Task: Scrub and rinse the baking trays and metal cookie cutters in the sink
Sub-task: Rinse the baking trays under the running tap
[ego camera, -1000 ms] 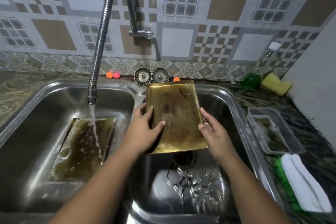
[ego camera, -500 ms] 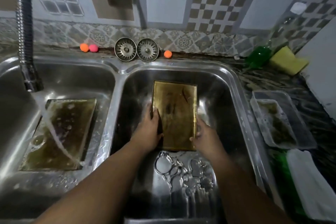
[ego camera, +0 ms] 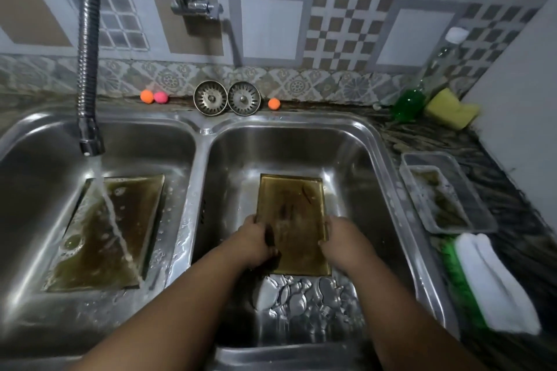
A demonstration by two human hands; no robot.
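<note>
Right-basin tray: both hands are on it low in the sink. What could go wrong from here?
The left hand and right hand grip the right tray only by its edges; it may slip and bang down. The cookie cutters lie just beside its near edge and could get pinned or bent. The tap pours onto the full left tray, so dirty water may splash.

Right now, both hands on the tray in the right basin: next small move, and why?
Probably free the right hand and reach for the brush on the counter, while the left hand steadies the tray. The tray lies flat on the basin floor, looks brown-stained, and the brush sits unused just right of that basin.
</note>
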